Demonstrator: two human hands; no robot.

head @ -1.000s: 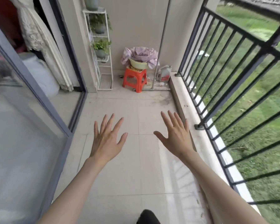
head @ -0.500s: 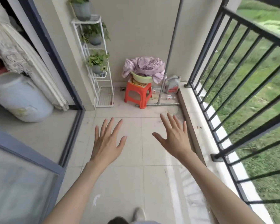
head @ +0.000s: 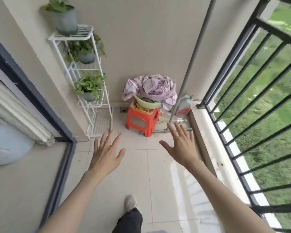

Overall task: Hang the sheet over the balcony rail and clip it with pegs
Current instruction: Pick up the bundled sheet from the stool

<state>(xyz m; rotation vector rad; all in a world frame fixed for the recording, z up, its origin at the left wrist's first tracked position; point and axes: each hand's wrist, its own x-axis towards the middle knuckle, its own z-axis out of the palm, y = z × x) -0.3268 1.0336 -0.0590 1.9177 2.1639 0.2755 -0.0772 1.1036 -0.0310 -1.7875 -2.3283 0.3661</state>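
Note:
A crumpled lilac sheet (head: 151,89) is heaped in a pale green basin (head: 145,103) on a red plastic stool (head: 142,121) at the far end of the balcony. The black balcony rail (head: 252,78) runs along the right side. My left hand (head: 106,153) and my right hand (head: 181,147) are stretched out in front of me with fingers spread, palms down, holding nothing. Both are short of the stool, one on each side of it. No pegs are visible.
A white wire plant rack (head: 86,81) with potted plants stands left of the stool. A grey pipe (head: 191,61) rises right of the stool, with a jug (head: 184,105) at its foot. A dark sliding-door frame (head: 40,106) borders the left. My shoe (head: 130,202) is on the tiled floor.
I have walked forward along the balcony; the stool with the sheet is nearer and larger. Both hands stay spread and empty, held out in front.

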